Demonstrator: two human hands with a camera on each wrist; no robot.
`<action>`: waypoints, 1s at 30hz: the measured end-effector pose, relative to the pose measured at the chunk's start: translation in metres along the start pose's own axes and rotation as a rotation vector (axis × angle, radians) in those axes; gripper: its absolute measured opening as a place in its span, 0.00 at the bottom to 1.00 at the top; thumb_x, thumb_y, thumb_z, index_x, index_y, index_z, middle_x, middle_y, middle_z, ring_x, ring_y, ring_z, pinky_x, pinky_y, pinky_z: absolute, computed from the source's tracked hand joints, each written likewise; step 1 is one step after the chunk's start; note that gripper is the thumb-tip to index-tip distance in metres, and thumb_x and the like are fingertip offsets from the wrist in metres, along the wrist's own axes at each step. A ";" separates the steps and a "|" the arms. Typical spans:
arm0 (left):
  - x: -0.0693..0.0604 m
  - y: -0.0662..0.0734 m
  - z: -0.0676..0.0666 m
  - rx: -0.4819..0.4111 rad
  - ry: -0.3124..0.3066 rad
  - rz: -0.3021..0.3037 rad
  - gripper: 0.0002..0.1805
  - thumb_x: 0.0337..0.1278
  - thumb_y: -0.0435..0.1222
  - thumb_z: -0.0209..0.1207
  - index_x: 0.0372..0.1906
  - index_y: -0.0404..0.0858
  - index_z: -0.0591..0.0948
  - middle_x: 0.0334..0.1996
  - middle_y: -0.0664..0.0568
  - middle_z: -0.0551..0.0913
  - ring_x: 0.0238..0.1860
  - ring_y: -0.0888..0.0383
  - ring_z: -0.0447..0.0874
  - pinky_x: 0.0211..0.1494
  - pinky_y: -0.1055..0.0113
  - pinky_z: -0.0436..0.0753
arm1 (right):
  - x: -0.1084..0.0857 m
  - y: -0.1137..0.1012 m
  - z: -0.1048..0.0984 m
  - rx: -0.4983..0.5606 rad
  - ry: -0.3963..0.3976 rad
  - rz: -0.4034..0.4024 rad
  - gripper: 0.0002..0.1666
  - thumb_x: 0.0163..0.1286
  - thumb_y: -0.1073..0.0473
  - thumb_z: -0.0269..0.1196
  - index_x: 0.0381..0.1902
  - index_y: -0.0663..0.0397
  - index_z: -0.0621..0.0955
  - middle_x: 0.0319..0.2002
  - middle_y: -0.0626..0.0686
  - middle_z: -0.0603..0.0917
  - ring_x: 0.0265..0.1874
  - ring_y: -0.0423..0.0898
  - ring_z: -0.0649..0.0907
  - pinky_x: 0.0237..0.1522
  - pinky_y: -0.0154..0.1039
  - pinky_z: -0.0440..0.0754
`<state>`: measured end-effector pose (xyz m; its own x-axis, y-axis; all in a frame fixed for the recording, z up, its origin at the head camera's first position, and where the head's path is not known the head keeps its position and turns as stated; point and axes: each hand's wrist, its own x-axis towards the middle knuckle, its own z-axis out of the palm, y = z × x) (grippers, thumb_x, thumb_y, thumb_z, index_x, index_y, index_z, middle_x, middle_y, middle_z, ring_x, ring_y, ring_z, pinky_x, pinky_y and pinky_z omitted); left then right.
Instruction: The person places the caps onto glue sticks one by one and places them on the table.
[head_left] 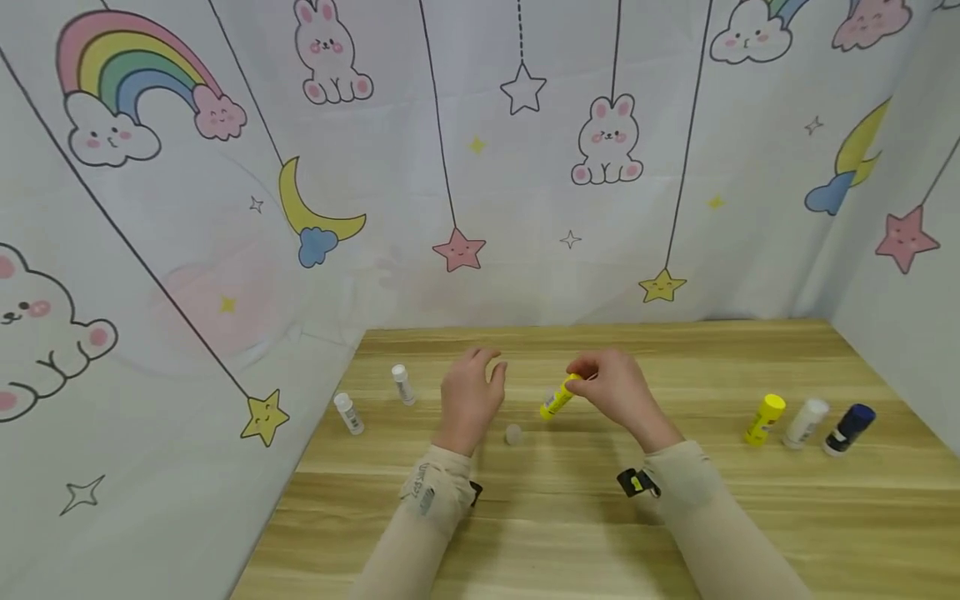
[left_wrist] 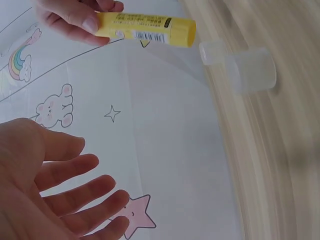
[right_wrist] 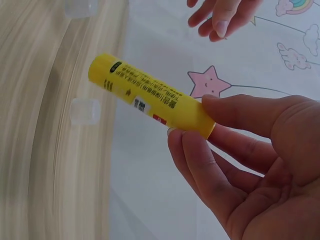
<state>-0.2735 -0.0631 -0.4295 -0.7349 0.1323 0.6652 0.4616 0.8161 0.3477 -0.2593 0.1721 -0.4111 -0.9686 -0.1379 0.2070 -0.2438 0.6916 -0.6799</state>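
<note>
My right hand (head_left: 617, 390) pinches one end of a yellow glue stick (head_left: 557, 400) between thumb and fingers, holding it tilted. In the right wrist view the yellow stick (right_wrist: 150, 97) slants down toward the fingertips of the right hand (right_wrist: 250, 155). My left hand (head_left: 471, 396) holds nothing, its fingers relaxed and apart; in the left wrist view the left hand (left_wrist: 55, 185) shows spread fingers. Between the hands a translucent cap (head_left: 513, 434) stands on the table, and a second translucent cap (left_wrist: 212, 52) shows beyond the nearer one (left_wrist: 252, 71) in the left wrist view.
Two white glue sticks (head_left: 348, 414) (head_left: 402, 385) stand at the left of the wooden table (head_left: 555, 542). On the right stand a yellow stick (head_left: 765, 419), a white stick (head_left: 806, 423) and a dark blue-capped stick (head_left: 849, 429). A patterned curtain (head_left: 525, 183) hangs behind.
</note>
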 end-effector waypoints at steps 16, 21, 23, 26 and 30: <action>0.008 -0.031 -0.017 -0.023 0.148 -0.102 0.07 0.62 0.32 0.66 0.43 0.37 0.88 0.41 0.45 0.85 0.33 0.50 0.86 0.32 0.57 0.84 | -0.009 0.003 -0.008 -0.122 -0.025 -0.002 0.10 0.63 0.61 0.72 0.42 0.55 0.88 0.35 0.48 0.86 0.36 0.47 0.82 0.39 0.46 0.82; 0.009 -0.039 -0.019 -0.003 0.181 -0.130 0.06 0.61 0.32 0.66 0.42 0.37 0.88 0.40 0.45 0.86 0.33 0.48 0.86 0.32 0.55 0.84 | -0.011 0.006 -0.008 -0.148 -0.029 0.017 0.10 0.63 0.61 0.72 0.43 0.55 0.88 0.36 0.49 0.86 0.38 0.48 0.82 0.40 0.47 0.81; 0.009 -0.043 -0.019 0.007 0.189 -0.140 0.06 0.61 0.32 0.67 0.41 0.37 0.88 0.40 0.45 0.86 0.35 0.48 0.86 0.34 0.54 0.84 | -0.013 0.007 -0.010 -0.170 -0.029 0.011 0.11 0.63 0.61 0.72 0.43 0.56 0.88 0.37 0.50 0.87 0.39 0.49 0.83 0.41 0.48 0.82; 0.010 -0.047 -0.020 0.010 0.202 -0.159 0.05 0.61 0.30 0.66 0.41 0.35 0.88 0.40 0.44 0.86 0.37 0.46 0.86 0.37 0.52 0.84 | -0.015 0.008 -0.012 -0.210 -0.025 -0.006 0.11 0.63 0.61 0.72 0.44 0.57 0.88 0.39 0.52 0.88 0.40 0.52 0.84 0.43 0.50 0.82; 0.010 -0.053 -0.022 0.010 0.240 -0.183 0.05 0.60 0.28 0.65 0.40 0.33 0.87 0.39 0.42 0.85 0.38 0.45 0.85 0.39 0.50 0.84 | -0.018 0.009 -0.017 -0.251 -0.026 -0.012 0.12 0.63 0.61 0.72 0.45 0.58 0.88 0.40 0.53 0.88 0.42 0.53 0.85 0.44 0.52 0.83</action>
<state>-0.2947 -0.1174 -0.4270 -0.6666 -0.1531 0.7295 0.3268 0.8196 0.4706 -0.2433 0.1931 -0.4092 -0.9675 -0.1632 0.1932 -0.2384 0.8438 -0.4808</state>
